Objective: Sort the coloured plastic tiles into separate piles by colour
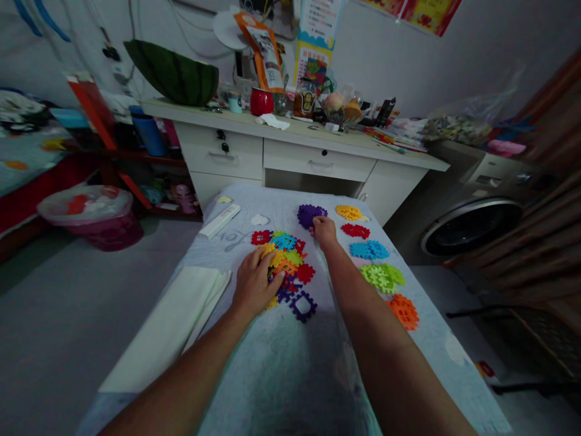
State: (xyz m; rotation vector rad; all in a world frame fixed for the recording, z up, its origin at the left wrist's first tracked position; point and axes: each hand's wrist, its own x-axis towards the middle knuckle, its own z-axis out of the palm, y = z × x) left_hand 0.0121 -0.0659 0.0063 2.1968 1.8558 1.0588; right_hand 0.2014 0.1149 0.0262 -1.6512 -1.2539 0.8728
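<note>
My left hand lies over a mixed pile of toothed plastic pieces, its fingers spread and touching a yellow piece. Blue, orange and red pieces show around it, and a purple square frame lies at the pile's near side. At the far middle of the table, my right hand pinches the edge of a purple toothed piece at the purple group; the fingertips are partly hidden. Along the right side lie groups sorted by colour: yellow, red, blue, green and orange.
A cloth covers the table. On its left lie a long white box and folded white sheets. Behind stands a white desk bearing a cut watermelon and jars. A washing machine stands right, a pink bin left.
</note>
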